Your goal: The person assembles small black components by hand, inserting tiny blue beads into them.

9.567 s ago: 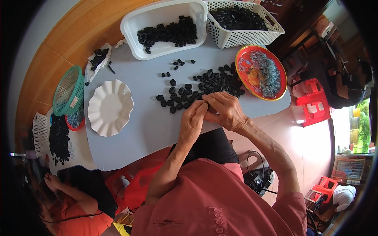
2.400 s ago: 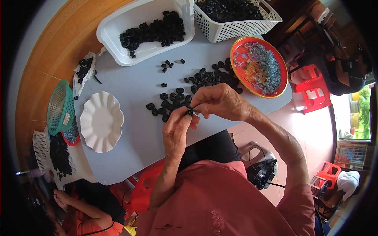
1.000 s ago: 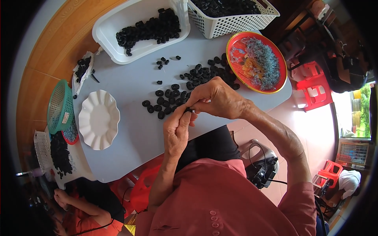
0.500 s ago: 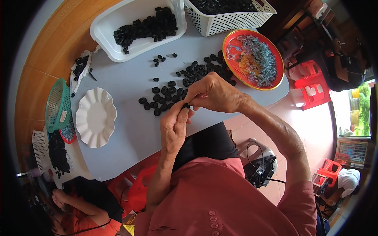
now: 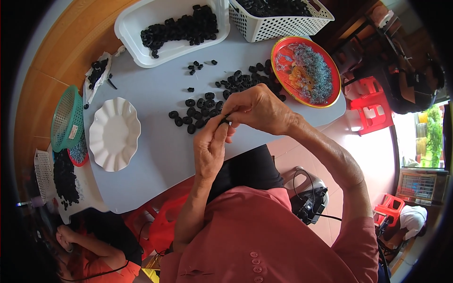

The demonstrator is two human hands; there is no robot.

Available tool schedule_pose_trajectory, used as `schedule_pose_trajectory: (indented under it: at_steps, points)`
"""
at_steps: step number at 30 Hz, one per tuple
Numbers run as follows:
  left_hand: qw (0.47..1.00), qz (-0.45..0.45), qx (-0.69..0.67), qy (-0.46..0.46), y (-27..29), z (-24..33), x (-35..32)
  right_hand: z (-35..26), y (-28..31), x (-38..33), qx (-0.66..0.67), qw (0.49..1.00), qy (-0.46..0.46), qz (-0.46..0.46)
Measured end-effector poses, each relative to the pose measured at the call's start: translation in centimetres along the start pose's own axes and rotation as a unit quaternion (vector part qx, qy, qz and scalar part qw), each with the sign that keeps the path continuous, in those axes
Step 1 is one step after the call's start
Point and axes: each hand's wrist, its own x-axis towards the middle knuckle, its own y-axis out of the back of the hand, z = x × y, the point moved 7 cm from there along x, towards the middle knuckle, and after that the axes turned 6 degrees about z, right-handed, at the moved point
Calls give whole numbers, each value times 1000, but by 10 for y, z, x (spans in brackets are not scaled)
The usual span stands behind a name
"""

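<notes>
My left hand [image 5: 209,150] and my right hand [image 5: 262,109] meet over the near edge of the grey-blue table [image 5: 155,155]. Between their pinched fingertips is a small black part [image 5: 225,120], mostly covered by the fingers; its exact kind does not show. Just beyond my hands lies a loose pile of small black ring-shaped parts [image 5: 190,112]. To the right of the pile, a round red tray [image 5: 278,70] with a gold rim holds many small clear bluish pieces [image 5: 317,75].
A white tub [image 5: 137,52] and a white perforated basket [image 5: 264,29], both with black parts, stand at the back. At left are a scalloped white dish [image 5: 114,134] and a green basket [image 5: 67,118]. A co-worker's hand [image 5: 66,236] shows at lower left; red stools [image 5: 370,106] stand at right.
The view has shifted slightly. My hands stay together at nearly the same spot, with the fingertips slightly rearranged around the small black part.
</notes>
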Motion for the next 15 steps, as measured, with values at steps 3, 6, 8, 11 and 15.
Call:
schedule_pose_trajectory:
  at_steps: [3,6,8,11,15]
  points:
    - [1000,-7,21,-19,1,2,0,4,1,-1,16,1000,-17,-10]
    - [1000,-2,15,-22,0,4,0,2,-1,0,18,1000,-11,-12]
    - [999,6,14,-32,-1,5,1,2,-5,-2,8,1000,5,-6]
    - [999,12,20,-31,-2,6,2,-15,-6,-9,-69,984,127,102]
    - [999,15,33,-12,0,5,1,-14,-16,-16,-156,971,139,115]
